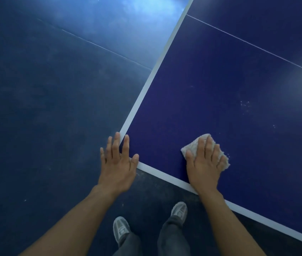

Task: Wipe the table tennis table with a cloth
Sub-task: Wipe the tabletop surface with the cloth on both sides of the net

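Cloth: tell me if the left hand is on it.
No, the right hand presses the cloth; the left hand rests at the table corner.

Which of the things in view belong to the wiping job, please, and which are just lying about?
Job: table tennis table; cloth; right hand pressing the cloth flat; left hand resting on the table's corner.
Just there: blue floor; grey shoes.
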